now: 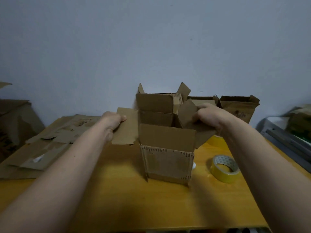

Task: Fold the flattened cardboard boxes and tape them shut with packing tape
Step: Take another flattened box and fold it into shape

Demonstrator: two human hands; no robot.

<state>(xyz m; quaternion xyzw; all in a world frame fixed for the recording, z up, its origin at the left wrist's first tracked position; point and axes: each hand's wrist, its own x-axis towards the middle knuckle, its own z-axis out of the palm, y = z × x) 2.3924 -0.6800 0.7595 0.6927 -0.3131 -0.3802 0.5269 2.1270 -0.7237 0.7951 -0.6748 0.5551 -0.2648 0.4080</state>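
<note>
Box [166,158] stands upright mid-surface [117,199], top open. Left flap [126,126] is pinched by left hand [112,122], right flap [195,120] gripped by right hand [207,115] (tape [225,168] nearer right); both flaps are to be folded inward.

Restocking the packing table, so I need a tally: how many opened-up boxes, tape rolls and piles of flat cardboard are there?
Opened-up boxes: 3, the one in hand, one behind it, one far right
Tape rolls: 1
Flat cardboard piles: 1
Total: 5
</note>
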